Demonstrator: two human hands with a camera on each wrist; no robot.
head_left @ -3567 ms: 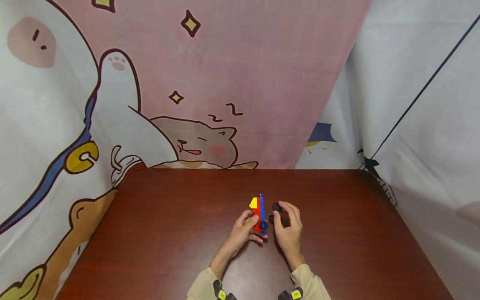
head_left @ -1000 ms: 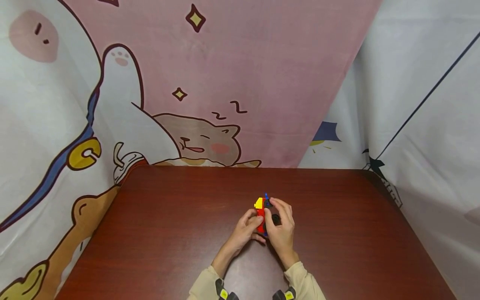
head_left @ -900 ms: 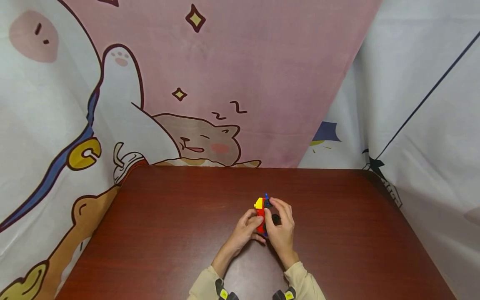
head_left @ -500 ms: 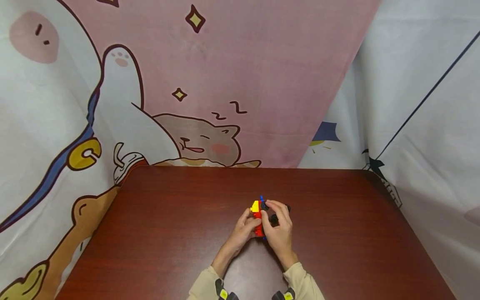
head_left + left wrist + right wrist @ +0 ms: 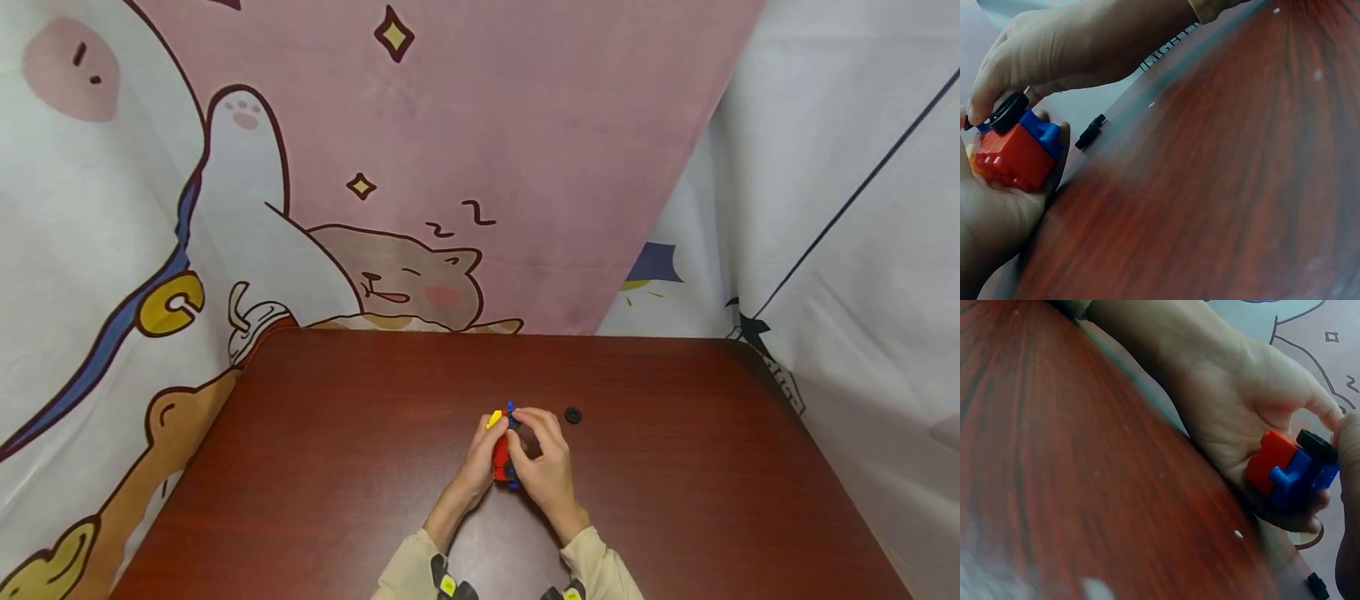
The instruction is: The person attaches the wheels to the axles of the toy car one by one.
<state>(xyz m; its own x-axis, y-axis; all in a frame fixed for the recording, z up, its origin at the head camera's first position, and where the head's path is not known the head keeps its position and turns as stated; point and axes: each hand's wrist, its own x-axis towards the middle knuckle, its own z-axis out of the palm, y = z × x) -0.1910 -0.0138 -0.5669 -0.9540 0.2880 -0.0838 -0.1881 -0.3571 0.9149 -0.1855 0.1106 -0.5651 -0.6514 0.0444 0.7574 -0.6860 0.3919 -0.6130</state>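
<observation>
My left hand (image 5: 472,471) grips a small toy truck (image 5: 501,460) of red, blue and yellow blocks, above the table. Its blue underside faces right. In the left wrist view a black wheel (image 5: 1009,112) sits at the near end of the truck; the right wrist view shows this wheel (image 5: 1317,446) too. My right hand (image 5: 549,477) pinches a second black wheel (image 5: 513,422) against the blue side near the yellow block; the fingertips partly cover it. One loose black wheel (image 5: 573,415) lies on the table just beyond my right hand.
The brown wooden table (image 5: 360,433) extends to both sides and behind the hands. A pink and white cartoon cloth (image 5: 555,167) hangs along the back edge. White fabric (image 5: 840,208) hangs on the right.
Over the last second both hands and the truck have shifted left and nearer the body. My left thumb has moved up along the truck. The loose wheel, hidden a second ago, now shows fully.
</observation>
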